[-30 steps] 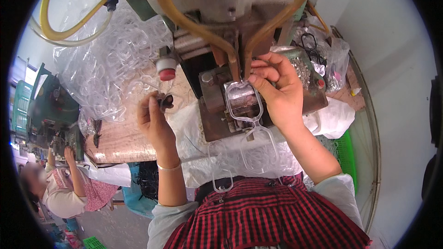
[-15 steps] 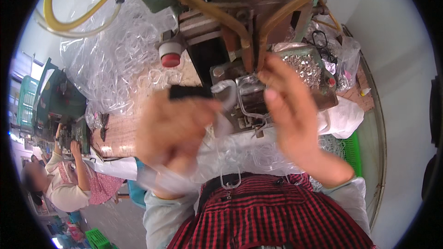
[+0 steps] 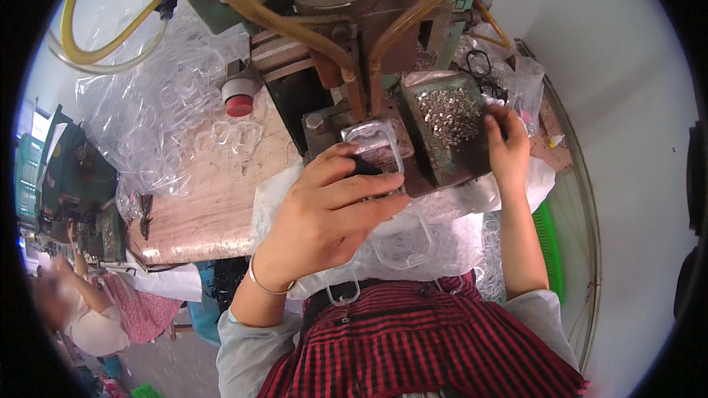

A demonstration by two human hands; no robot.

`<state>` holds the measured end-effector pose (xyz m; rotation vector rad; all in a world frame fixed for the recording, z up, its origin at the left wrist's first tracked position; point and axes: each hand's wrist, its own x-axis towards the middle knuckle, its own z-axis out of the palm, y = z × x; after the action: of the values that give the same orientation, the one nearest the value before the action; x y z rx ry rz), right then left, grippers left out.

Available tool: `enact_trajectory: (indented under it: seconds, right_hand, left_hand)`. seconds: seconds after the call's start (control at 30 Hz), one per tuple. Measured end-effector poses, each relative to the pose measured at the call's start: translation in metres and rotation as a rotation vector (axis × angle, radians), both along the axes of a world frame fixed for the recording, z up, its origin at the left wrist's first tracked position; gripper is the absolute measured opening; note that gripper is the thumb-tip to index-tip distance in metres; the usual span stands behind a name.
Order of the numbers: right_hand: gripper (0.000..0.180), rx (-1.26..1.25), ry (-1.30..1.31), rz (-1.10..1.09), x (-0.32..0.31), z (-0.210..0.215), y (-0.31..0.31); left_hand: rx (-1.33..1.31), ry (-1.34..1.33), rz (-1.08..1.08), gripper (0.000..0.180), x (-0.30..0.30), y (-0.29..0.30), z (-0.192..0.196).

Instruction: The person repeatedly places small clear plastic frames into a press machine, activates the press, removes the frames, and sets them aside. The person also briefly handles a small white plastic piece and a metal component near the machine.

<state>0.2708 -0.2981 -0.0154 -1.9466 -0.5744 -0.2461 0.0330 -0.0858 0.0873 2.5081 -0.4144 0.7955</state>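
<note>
The clear plastic frame [image 3: 375,149] sits on the dark metal block under the press head [image 3: 346,0], at the near middle of the bench, and my left hand [image 3: 332,214] lies over its near half, fingers spread and curled down onto it, thumb alongside; I pin it there rather than grip it all round, though my own knuckles hide just how the fingertips [image 3: 383,203] meet it. My right hand [image 3: 509,151] is off to the right, at the far right edge of the metal tray [image 3: 450,169], its fingers bent together into the heap of small silvery bits [image 3: 450,114]; whether I have one pinched I cannot tell from here. The tray stands just beside the block, tilted toward me. Two amber hoses [image 3: 243,7] come down either side of the press head to the block. Left of the machine a red push button [image 3: 238,101] stands near the bare wooden bench top [image 3: 214,206], and behind it a big heap of clear frames in plastic sheeting [image 3: 147,118] fills the far left corner. More clear frames in a bag [image 3: 435,239] hang over the near edge against my red checked apron [image 3: 442,346]. At the lower left another person [image 3: 81,309] sits at a green machine [image 3: 70,177].
</note>
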Motion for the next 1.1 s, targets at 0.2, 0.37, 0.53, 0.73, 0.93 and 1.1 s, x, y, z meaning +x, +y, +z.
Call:
enact_trajectory:
  seconds: [0.2,0.37,0.53,0.73,0.93,1.1]
  right_hand:
    - [0.022,-0.433,-0.137,0.145,-0.035,0.004,-0.004]
    - [0.017,-0.647,-0.348,0.013,-0.031,-0.014,0.009]
    - [0.014,-0.555,-0.225,-0.108,-0.037,-0.022,0.006]
    - [0.019,-0.138,-0.064,0.018,-0.036,-0.003,0.025]
    - [0.015,-0.080,0.068,0.068,-0.034,-0.012,0.013]
    - [0.015,0.183,0.172,0.085,-0.045,-0.024,-0.031]
  left_hand:
    - [-0.031,0.055,-0.019,0.036,-0.001,0.005,-0.002]
    - [-0.142,-0.096,0.131,0.034,-0.027,-0.018,-0.035]
    - [-0.168,-0.377,0.648,0.041,-0.077,0.035,-0.047]
    - [-0.142,-0.102,0.979,0.018,-0.068,0.193,-0.057]
    - [0.248,0.275,1.205,0.032,-0.033,0.265,-0.157]
    - [0.222,0.391,0.853,0.021,-0.064,0.248,-0.130]
